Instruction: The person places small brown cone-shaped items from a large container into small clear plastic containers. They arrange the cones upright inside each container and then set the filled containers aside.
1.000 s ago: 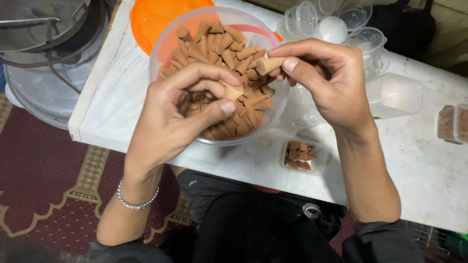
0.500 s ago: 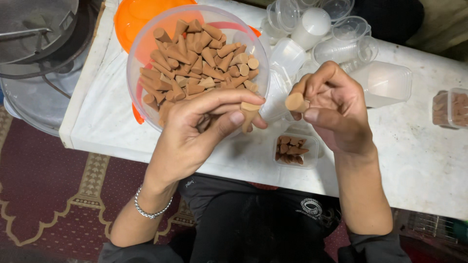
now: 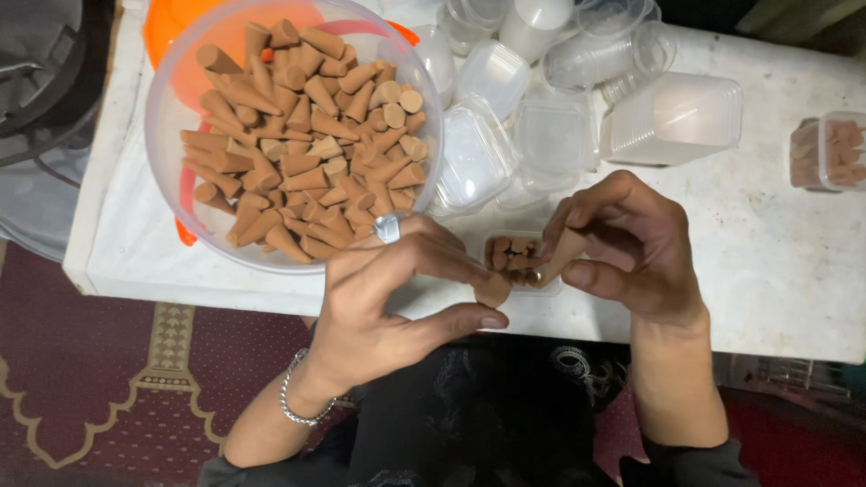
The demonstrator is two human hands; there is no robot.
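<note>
White table (image 3: pixel 776 261) at centre frame: left hand (image 3: pixel 388 307) and right hand (image 3: pixel 631 248) each pinch a cone (image 3: pixel 493 289) over a small box (image 3: pixel 519 257)

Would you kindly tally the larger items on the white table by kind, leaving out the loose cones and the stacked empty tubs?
Big clear bowl of brown cones: 1
Orange lid under it: 1
Small clear boxes holding cones: 2
Cones held in the hands: 2
Total: 6
</note>
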